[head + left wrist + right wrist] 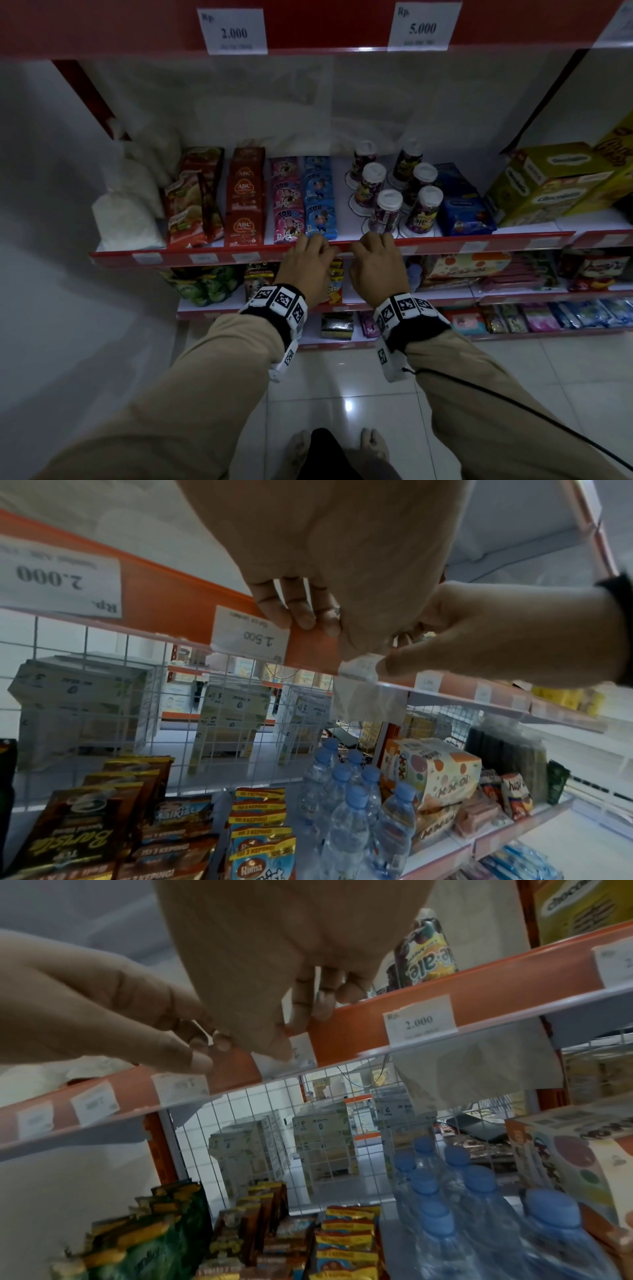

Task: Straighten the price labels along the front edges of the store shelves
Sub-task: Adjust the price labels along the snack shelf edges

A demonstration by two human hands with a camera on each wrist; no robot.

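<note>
- Both hands are working the red shelf rail (445,244) at frame center, side by side, so one label gets squared from both ends.
- Left hand (308,260): fingers curled over the rail edge, tips resting by the 1.500 label (250,639) — bracing.
- Right hand (376,263): thumb and fingers are pinching a small white label (301,1053) — likely seating it in the clear strip.

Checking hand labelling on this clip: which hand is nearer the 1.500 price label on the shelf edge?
Left. The left hand has its fingertips at the 1.500 price label's edge; the right hand works a different label farther along the rail.
</note>
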